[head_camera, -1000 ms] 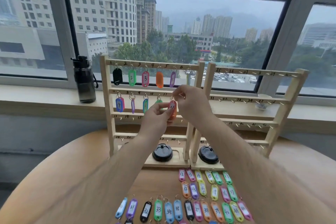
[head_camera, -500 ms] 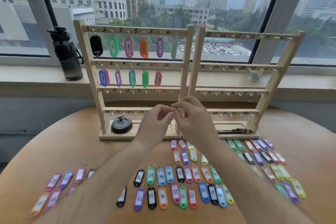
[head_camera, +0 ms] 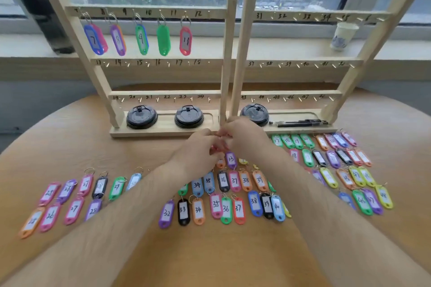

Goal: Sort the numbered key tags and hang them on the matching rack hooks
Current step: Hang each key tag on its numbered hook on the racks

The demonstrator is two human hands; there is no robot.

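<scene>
Dropped from lower rail to tabletop just in front of rack (head_camera: pixel 163 133) base: left hand (head_camera: pixel 198 149) & right hand (head_camera: pixel 247 140), fingertips bunched together, too blurred to tell what's pinched, if anything. Tag 13 (head_camera: pixel 231 158) lying just nearer than them. Check no. first, pinch ring not body, then up to hook 12 (head_camera: pixel 209 14), bare beside tag 11 (head_camera: pixel 185 41).
</scene>
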